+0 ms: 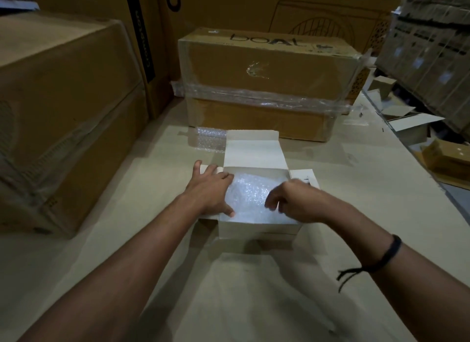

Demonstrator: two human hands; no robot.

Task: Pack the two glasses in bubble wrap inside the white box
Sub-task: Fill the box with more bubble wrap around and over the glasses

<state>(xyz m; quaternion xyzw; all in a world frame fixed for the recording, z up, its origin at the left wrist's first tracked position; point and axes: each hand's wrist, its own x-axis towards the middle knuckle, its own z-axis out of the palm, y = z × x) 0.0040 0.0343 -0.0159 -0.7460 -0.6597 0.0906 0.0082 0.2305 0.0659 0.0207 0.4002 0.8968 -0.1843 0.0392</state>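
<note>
Well — left hand (211,189) flat on white box (254,229) edge.

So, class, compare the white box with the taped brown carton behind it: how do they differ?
The white box is open, flap raised, bubble wrap inside; the brown carton is shut, bound with clear film. The white box is white; the brown carton is brown, with dark print. The brown carton is wider than the white box. Both stand on the pale surface.

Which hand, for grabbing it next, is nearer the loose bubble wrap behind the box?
Left. The left hand rests on the white box at its left flap, in front of the loose bubble wrap; the right hand is over its right side.
</note>
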